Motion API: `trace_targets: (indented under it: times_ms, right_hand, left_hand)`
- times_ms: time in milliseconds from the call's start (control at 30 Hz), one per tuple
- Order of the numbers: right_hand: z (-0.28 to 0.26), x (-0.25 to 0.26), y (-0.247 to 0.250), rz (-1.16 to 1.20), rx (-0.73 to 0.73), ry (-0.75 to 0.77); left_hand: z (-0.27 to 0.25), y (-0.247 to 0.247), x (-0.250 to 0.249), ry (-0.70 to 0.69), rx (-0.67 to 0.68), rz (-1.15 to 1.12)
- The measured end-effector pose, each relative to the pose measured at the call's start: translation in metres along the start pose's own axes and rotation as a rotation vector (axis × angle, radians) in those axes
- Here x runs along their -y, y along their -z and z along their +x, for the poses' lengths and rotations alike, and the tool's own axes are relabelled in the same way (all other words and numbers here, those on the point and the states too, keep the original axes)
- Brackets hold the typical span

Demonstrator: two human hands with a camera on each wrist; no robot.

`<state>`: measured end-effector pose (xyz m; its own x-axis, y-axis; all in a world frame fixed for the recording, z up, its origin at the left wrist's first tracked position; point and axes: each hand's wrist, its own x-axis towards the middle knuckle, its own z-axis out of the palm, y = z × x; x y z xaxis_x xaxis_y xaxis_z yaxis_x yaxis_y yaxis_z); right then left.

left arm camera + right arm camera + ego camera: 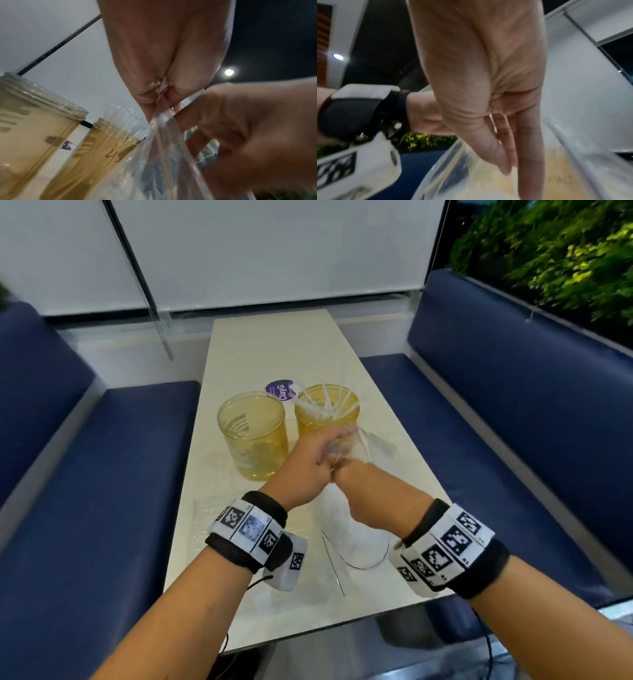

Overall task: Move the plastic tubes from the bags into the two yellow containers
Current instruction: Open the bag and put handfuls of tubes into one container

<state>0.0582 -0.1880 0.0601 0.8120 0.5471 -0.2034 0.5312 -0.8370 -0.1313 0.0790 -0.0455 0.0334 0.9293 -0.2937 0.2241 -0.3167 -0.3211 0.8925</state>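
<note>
Both hands [329, 470] at bag [356, 529] mouth, beside jars [253, 436].

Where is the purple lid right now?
In the head view, the purple lid lies on the table behind the two yellow jars, showing in the gap between the left jar and right jar.

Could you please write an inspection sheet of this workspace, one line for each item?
Surface: pale table.
Job's things: two yellow containers; right container holds plastic tubes, left container contents unclear; clear bag.
Clutter: purple round label; another flat clear bag.
Hands: left hand pinches the bag's top; right hand reaches into it.
Cables: black cable under left wrist.
Surroundings: blue benches, blinds, plants.
</note>
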Motion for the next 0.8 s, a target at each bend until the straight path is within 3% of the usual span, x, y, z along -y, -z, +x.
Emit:
trace_targets:
  times_ms: [133,367,533,700,800]
  right_hand:
    - [0.008,0.0,-0.03,-0.213,0.102,0.066]
    - [0.019,0.001,-0.049,-0.294,0.095,0.087]
    - [0.015,-0.005,-0.046,-0.214,-0.015,0.084]
    - [0.008,-0.009,-0.019,-0.053,-0.238,0.107]
    - [0.003,-0.009,-0.001,0.074,-0.353,0.105]
  left_hand:
    - [-0.002,0.001,0.004,-0.019,-0.022,0.062]
    - [-0.009,0.004,0.007,-0.022,-0.091,0.02]
    - [-0.014,0.01,0.009,0.025,-0.061,-0.053]
    - [-0.02,0.016,0.002,0.048,0.01,-0.194]
    - [-0.023,0.019,0.005,0.027,0.051,-0.163]
